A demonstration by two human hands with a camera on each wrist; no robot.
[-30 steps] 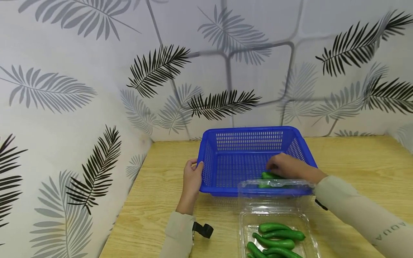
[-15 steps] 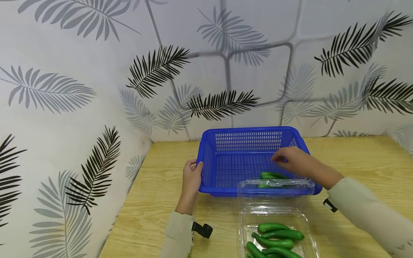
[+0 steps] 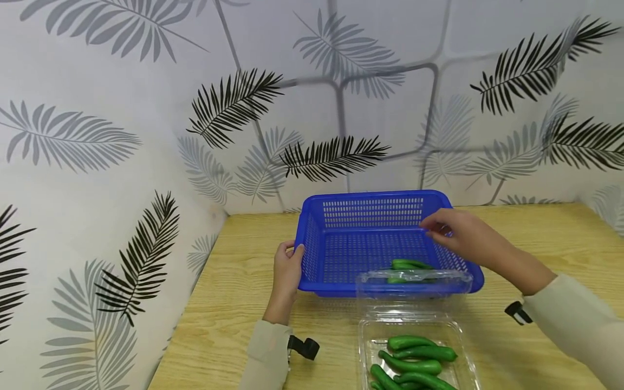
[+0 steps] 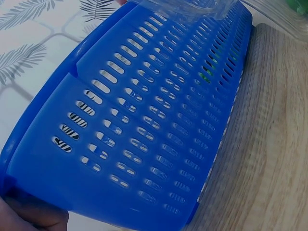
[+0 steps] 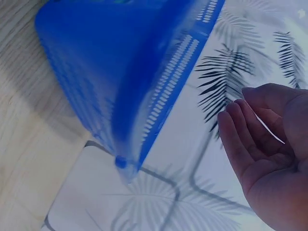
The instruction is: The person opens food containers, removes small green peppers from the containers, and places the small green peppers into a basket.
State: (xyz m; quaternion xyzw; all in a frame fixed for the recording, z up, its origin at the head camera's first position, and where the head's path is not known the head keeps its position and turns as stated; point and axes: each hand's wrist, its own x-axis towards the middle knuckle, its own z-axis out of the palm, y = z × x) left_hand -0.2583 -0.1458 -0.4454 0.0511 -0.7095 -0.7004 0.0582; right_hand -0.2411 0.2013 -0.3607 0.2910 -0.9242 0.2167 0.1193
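Note:
A blue perforated plastic basket stands on the wooden table. My left hand grips its left rim, thumb on top of the edge; in the left wrist view only a bit of that hand shows at the corner. Above the basket's right side hovers my right hand, holding nothing, its fingers loosely bent, as the right wrist view of the hand shows. A few green peppers lie inside the basket near its front wall, partly behind a clear lid. Several more green peppers lie in the clear plastic box.
The clear box sits in front of the basket, its raised transparent lid leaning over the basket's front rim. Behind the wooden table rises a wall with a leaf pattern.
My right hand has let go of a pepper inside the basket and moved up and to the right, away from the peppers. My left hand keeps its grip on the rim.

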